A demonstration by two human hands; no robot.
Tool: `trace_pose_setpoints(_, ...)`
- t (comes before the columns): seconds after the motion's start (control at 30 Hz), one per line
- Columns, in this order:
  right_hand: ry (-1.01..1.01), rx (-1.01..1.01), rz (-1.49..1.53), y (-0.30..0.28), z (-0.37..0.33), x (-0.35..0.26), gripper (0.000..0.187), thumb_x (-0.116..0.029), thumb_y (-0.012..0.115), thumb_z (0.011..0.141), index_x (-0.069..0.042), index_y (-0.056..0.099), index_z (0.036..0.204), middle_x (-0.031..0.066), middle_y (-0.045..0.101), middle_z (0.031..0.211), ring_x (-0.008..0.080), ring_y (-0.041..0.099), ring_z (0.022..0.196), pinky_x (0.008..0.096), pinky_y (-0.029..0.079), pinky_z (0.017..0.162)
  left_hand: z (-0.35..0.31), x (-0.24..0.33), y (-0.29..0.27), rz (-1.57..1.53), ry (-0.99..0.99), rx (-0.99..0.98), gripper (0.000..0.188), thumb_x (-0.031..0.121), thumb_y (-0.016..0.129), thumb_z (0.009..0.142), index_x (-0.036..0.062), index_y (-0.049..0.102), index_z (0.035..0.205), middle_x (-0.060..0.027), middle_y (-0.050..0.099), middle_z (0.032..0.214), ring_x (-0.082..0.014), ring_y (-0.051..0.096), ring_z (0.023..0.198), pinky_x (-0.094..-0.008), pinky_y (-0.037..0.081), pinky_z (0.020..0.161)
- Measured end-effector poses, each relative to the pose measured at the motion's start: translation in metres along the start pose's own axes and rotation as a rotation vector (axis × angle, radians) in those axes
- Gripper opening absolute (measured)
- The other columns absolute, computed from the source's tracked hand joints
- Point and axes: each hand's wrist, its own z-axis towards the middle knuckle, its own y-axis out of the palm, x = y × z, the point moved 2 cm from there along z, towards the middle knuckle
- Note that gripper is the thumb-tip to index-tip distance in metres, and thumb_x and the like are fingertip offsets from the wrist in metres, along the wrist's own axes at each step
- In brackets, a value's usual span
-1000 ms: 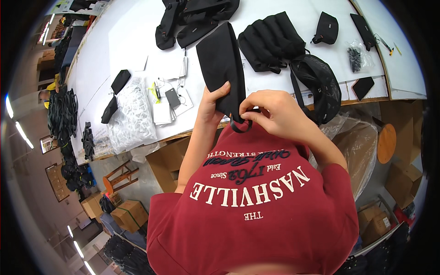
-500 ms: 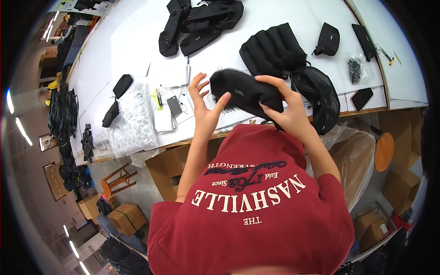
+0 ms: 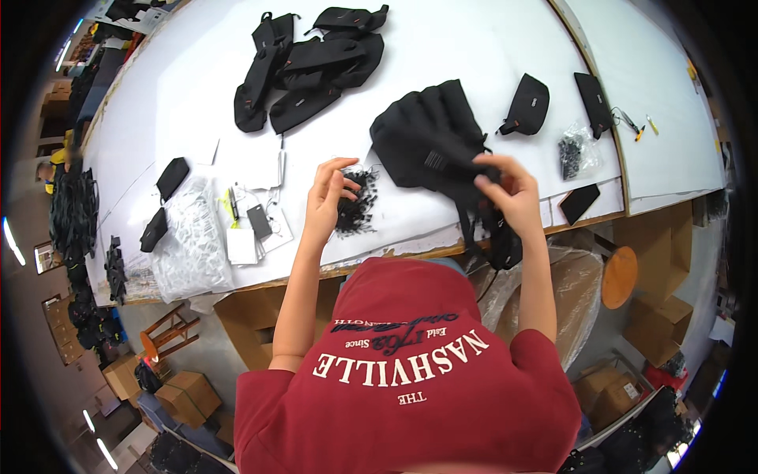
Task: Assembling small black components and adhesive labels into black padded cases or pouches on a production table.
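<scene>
My right hand [image 3: 512,189] pinches the right end of a black pouch [image 3: 430,162] between thumb and fingers. The pouch is blurred and lies in front of a row of black pouches [image 3: 442,103], so its outline partly merges with them. Black mesh and strap-like fabric [image 3: 497,241] hangs over the table edge below my right hand. My left hand [image 3: 325,201] is open, fingers slightly bent and apart, at the left side of a heap of small black pieces [image 3: 359,207]. Whether its fingertips touch the heap I cannot tell.
More black pouches [image 3: 316,67] lie piled at the far side of the white table [image 3: 197,95]. To the left are a clear plastic bag of white pieces [image 3: 189,241] and white cards [image 3: 242,246]. On the right are a single pouch [image 3: 527,104], a black phone-like slab [image 3: 579,203] and snips [image 3: 629,122].
The pouch has moved away from my left hand and swung toward the row of pouches, still in my right hand. My left hand is now beside the small black pieces. The view has shifted.
</scene>
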Motion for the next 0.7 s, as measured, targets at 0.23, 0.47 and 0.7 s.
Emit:
trace_pose_setpoints(0.23, -0.39, 0.251, -0.837, -0.053, 0.086, 0.096, 0.053, 0.003, 0.059, 0.07, -0.015, 0.054, 0.12, 0.0099, 0.057, 0.1, 0.0256, 0.057, 0.078, 0.0329, 0.048, 0.066, 0.026, -0.063, 0.029, 0.025, -0.285, 0.017, 0.027, 0.027, 0.046, 0.095, 0.0046, 0.059, 0.105, -0.0048, 0.057, 0.102, -0.0102, 0.055, 0.079, -0.0238, 0.045, 0.07)
trace_pose_setpoints(0.47, -0.135, -0.014, -0.724, -0.056, 0.117, 0.077, 0.063, -0.004, 0.059, 0.068, -0.014, 0.047, 0.129, 0.0117, 0.054, 0.116, 0.0295, 0.056, 0.093, 0.0376, 0.046, 0.08, 0.016, -0.093, 0.022, 0.166, -0.312, 0.087, 0.02, 0.022, 0.053, 0.091, 0.0068, 0.06, 0.101, -0.0045, 0.048, 0.101, -0.0109, 0.051, 0.083, -0.0248, 0.044, 0.072)
trace_pose_setpoints(0.7, 0.522, 0.905, -0.872, -0.165, 0.172, 0.181, 0.069, -0.034, 0.073, 0.069, 0.004, 0.048, 0.122, 0.0201, 0.055, 0.113, 0.0322, 0.055, 0.102, 0.0403, 0.041, 0.089, 0.036, -0.113, 0.028, 0.374, -0.34, 0.254, 0.046, 0.019, 0.063, 0.084, 0.0015, 0.044, 0.121, -0.0125, 0.048, 0.114, -0.0191, 0.055, 0.088, -0.0299, 0.047, 0.074)
